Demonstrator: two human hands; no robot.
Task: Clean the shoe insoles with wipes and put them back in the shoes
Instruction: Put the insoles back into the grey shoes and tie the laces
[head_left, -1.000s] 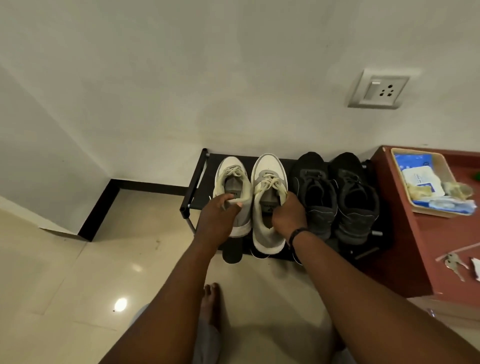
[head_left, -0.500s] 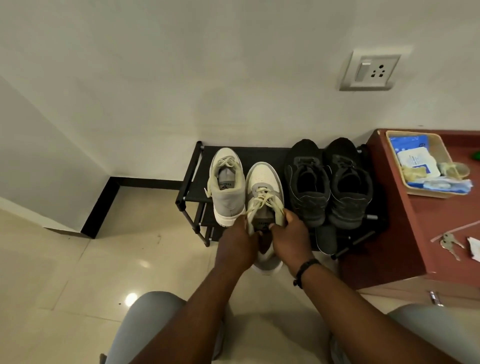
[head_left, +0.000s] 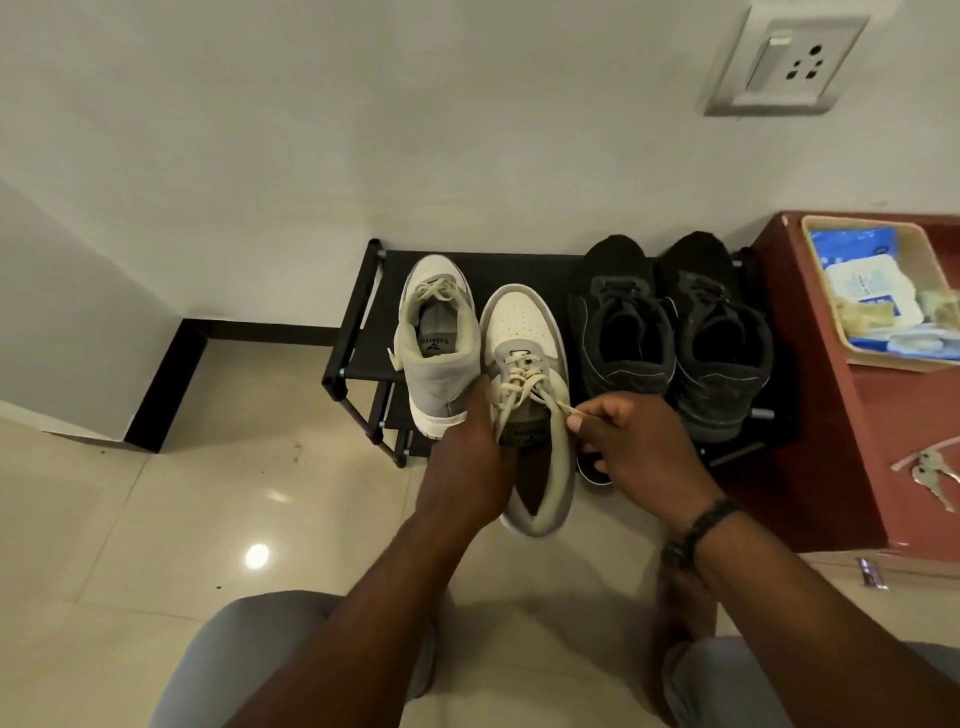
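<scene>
A white and grey sneaker (head_left: 524, 332) with cream laces is lifted partly off the black shoe rack (head_left: 363, 343), its heel toward me. My left hand (head_left: 470, 457) grips its left side near the opening. My right hand (head_left: 634, 447) pinches the end of a lace at the shoe's right edge. Its mate, the second grey sneaker (head_left: 439, 343), stands on the rack to the left with its insole showing inside. A blue pack of wipes (head_left: 862, 280) lies in a tan tray (head_left: 883, 358) on the red-brown cabinet at the right.
Two black sneakers (head_left: 670, 332) stand on the rack to the right. Keys (head_left: 930, 473) lie on the cabinet top (head_left: 893, 415). A wall socket (head_left: 784, 62) sits above. Glossy beige floor tiles (head_left: 208, 519) spread at the left, and my knees are at the bottom edge.
The right-hand pale sneaker has been pulled off the rack toward me. My left hand moved from the other sneaker to this one, and my right hand now pinches its lace.
</scene>
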